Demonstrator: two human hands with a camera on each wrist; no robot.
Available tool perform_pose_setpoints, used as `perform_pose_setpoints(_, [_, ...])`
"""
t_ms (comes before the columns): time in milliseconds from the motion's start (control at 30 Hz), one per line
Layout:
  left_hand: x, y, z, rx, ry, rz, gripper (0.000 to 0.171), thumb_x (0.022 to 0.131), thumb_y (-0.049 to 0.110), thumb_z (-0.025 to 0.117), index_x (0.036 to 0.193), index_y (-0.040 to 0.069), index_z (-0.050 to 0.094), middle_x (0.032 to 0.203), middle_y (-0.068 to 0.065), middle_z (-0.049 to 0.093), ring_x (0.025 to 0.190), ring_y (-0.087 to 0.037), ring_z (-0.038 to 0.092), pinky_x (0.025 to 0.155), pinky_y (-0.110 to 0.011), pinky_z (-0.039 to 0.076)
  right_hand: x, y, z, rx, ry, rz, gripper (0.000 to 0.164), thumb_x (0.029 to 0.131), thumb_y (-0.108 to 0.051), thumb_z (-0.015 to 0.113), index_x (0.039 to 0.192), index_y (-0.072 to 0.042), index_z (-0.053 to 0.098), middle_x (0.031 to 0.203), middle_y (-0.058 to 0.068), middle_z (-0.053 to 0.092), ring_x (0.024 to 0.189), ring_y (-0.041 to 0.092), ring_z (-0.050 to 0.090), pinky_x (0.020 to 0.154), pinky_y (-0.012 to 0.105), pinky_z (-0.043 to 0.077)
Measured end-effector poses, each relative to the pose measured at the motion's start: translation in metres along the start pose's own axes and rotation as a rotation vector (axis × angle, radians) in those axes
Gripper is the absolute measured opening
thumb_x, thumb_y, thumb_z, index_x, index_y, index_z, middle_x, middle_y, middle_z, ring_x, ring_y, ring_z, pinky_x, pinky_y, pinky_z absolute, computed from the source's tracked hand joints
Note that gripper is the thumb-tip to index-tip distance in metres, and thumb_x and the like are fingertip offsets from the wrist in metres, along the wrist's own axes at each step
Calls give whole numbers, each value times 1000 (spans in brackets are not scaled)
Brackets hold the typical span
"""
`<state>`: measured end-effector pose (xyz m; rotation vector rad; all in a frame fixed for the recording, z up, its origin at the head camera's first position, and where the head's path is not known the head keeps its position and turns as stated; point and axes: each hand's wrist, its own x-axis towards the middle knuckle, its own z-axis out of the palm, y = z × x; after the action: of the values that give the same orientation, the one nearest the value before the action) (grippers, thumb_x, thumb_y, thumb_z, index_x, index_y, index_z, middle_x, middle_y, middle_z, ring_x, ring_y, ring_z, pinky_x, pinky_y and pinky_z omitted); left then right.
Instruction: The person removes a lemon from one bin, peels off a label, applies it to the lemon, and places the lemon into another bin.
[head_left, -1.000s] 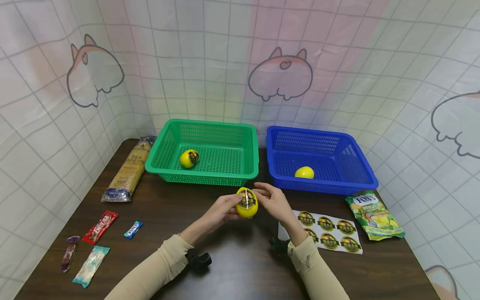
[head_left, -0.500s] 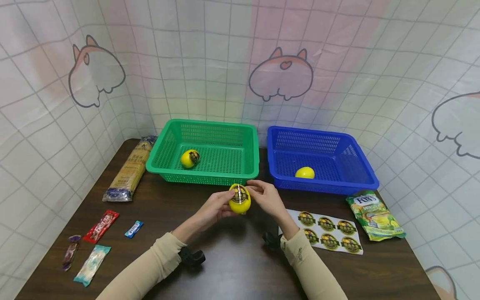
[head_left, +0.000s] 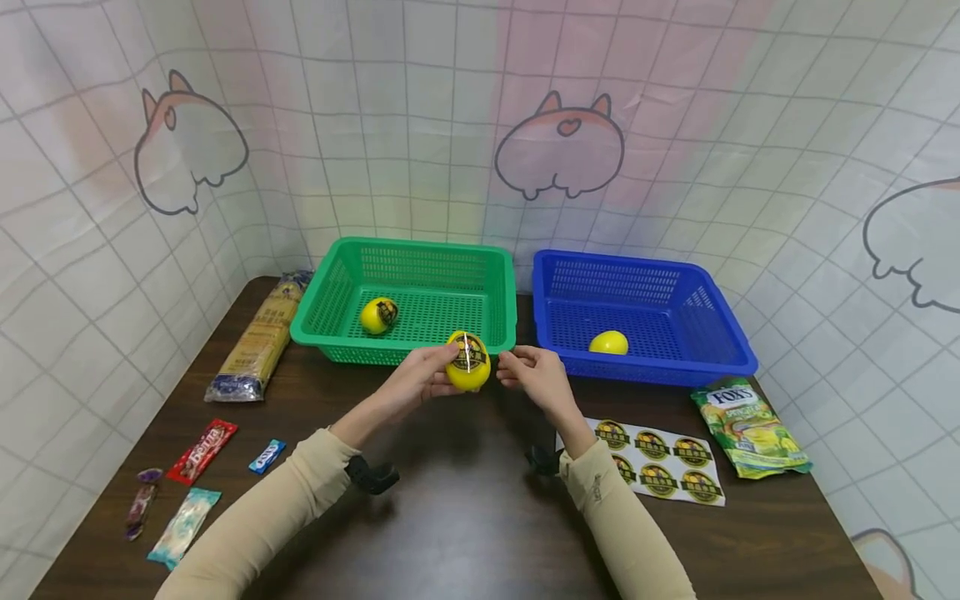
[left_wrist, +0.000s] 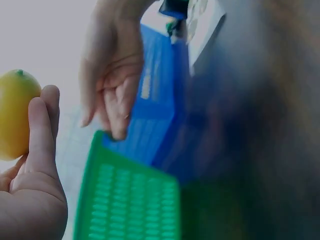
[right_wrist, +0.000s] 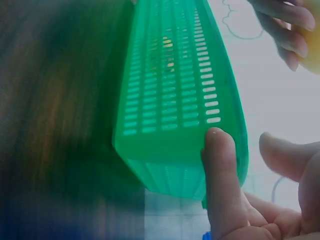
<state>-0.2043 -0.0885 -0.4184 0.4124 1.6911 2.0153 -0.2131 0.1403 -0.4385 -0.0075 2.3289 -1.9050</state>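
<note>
Head view looks forward and down; closer wrist views share the yellow fruit point(left_wrist: 16, 115) and green basket point(right_wrist: 165, 145).

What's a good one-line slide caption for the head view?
Left hand holds a labelled yellow fruit near the green basket, with the empty right hand alongside.

A dark brown table point(head_left: 465, 500) with a wood-like grain carries everything. At its back stand a green basket point(head_left: 423, 263) and, just beside it on the right, a blue basket point(head_left: 611, 275). A long pack point(head_left: 262, 342) in clear and blue wrapping lies slanted near the green one. Toward the left front are a red bar point(head_left: 202, 452), a small blue sweet point(head_left: 267, 457), a purple-ended sweet point(head_left: 141, 506) and a pale teal packet point(head_left: 183, 527). On the right lie a partly hidden sticker sheet point(head_left: 671, 461) and a green-yellow bag point(head_left: 750, 429).
</note>
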Motion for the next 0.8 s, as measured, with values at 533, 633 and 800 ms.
perform_pose_setpoints(533, [59,65,-55,-125,148,64,64,103,43,48,149,0,36,117,-5,64,95,-12,74,95,-25,57,14,-9,4,-36,161,-82,54,96,-15,66,144,-1,48,103,29,73,67,5,72,74,33,63])
perform_pose_setpoints(633, [71,72,-65,-144,194,51,67,101,44,51,151,3,35,121,-6,62,95,-13,74,95,-24,57,12,-10,3,-39,146,-78,56,96,-16,66,146,-2,46,104,29,73,70,11,74,70,26,63])
perform_pose_setpoints(800, [93,79,-77,-58,267,27,67,100,47,51,150,4,38,126,-10,58,97,-12,72,94,-22,57,15,-6,3,-55,125,-88,57,97,-19,65,148,-4,44,104,28,73,75,18,76,68,23,62])
